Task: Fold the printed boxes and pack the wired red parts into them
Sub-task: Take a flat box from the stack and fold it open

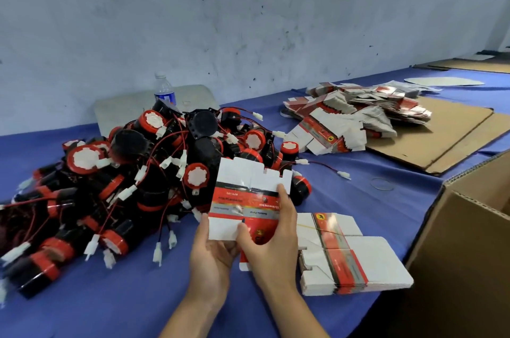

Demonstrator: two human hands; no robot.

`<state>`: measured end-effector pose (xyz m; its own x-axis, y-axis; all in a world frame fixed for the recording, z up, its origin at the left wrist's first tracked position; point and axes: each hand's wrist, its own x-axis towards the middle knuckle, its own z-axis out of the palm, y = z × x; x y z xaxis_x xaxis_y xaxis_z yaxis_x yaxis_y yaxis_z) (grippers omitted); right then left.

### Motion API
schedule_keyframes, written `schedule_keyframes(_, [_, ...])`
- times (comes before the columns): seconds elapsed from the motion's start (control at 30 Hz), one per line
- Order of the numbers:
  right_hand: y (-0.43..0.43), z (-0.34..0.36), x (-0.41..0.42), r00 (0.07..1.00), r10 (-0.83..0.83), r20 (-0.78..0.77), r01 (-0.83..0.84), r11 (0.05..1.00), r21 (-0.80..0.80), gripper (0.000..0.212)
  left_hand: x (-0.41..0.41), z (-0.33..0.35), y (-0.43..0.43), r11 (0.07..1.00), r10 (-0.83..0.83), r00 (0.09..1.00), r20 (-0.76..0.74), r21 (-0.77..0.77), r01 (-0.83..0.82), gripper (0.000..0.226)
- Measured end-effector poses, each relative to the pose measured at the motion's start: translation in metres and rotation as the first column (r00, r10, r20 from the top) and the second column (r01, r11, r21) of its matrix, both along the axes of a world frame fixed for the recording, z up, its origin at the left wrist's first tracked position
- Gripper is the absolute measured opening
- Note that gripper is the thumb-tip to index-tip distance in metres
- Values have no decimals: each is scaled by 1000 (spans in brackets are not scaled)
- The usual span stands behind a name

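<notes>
Left hand [212, 255], right hand [273, 230]: both gripping one flat printed box [248, 199] over worktop [110, 310] front edge, thumbs on its face. Light thin card, probably creases easily; best held by side edges. Left end: wired red parts [132, 177], one tangled pile, dozens, likely rigid and snag-prone; lift by body. Front right: one stack of blanks [342, 255]. Far right: one loose heap [358, 114].

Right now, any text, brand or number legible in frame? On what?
No text can be quoted; nothing reads cleanly.
held flat box: upside-down print lines, blurred.
stack of flat boxes: print on the red band, too small.
far pile of flat boxes: yellow logo, words illegible.
water bottle: blue label, blurred.
</notes>
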<state>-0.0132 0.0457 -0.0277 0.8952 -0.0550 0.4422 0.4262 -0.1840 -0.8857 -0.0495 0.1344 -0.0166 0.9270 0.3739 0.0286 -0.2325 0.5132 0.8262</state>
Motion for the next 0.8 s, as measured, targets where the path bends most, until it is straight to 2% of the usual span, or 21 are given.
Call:
schedule_keyframes(0.13, [-1, 2, -1, 1000, 24, -20, -23, 997, 67, 87, -1, 0, -3, 999, -14, 1000, 24, 52, 13, 51])
schedule_keyframes(0.33, [-2, 2, -3, 995, 91, -41, -84, 987, 140, 83, 0, 5, 0, 991, -133, 991, 5, -1, 133, 55])
schedule_keyframes(0.43, [-3, 3, -6, 967, 254, -14, -242, 937, 250, 80, 1, 0, -1, 990, -119, 993, -12, 70, 120, 57])
schedule_keyframes(0.57, [-2, 6, -10, 862, 506, 37, -478, 786, 393, 76, 5, -3, -6, 965, 25, 1000, 2, 260, -25, 63])
schedule_keyframes(0.67, [-3, 7, -17, 792, 609, 48, -591, 743, 313, 66, 4, -6, -11, 909, 67, 996, 65, 407, -87, 67])
schedule_keyframes(0.73, [-2, 7, -18, 791, 610, 51, -605, 768, 210, 63, 2, -6, -10, 901, 63, 995, 82, 423, -92, 72])
schedule_keyframes(0.8, [-1, 7, -16, 810, 581, 76, -586, 800, 130, 63, 3, -3, -5, 901, 27, 997, 74, 430, -56, 67])
